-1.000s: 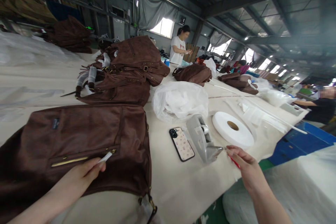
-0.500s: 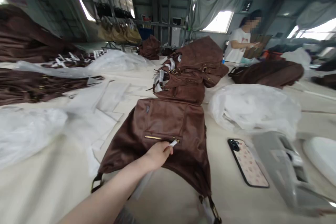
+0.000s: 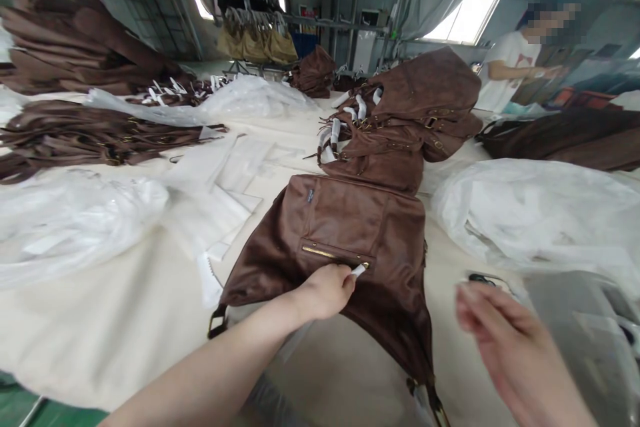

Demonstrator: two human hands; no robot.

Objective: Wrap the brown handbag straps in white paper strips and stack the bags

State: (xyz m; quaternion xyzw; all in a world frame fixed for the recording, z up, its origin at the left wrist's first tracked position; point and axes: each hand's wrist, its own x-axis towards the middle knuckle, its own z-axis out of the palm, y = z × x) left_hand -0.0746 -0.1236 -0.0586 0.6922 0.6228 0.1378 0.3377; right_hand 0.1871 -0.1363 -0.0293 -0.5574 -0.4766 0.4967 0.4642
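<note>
A brown handbag (image 3: 350, 220) lies flat, its short gold-toothed zipper (image 3: 320, 251) facing up. My left hand (image 3: 327, 290) pinches the white-wrapped zipper pull (image 3: 359, 271) at that zipper's right end. Off to the bag's right, my right hand (image 3: 505, 340) hangs in the air, somewhat blurred, thumb and fingers pressed together. Whether something small sits in that pinch I cannot make out. Behind it, a phone (image 3: 493, 279) is mostly covered.
More brown bags (image 3: 400, 120) are heaped beyond the handbag. Brown straps (image 3: 100, 133) and white paper sheets (image 3: 220, 180) lie left. Clear plastic (image 3: 540, 213) bulges on the right, near a grey plastic-covered object (image 3: 570, 333). A person (image 3: 507, 70) stands at the far right.
My right hand has come into view from the right, now covering most of the phone. My left hand keeps its pinch on the zipper pull. The view has swung left.
</note>
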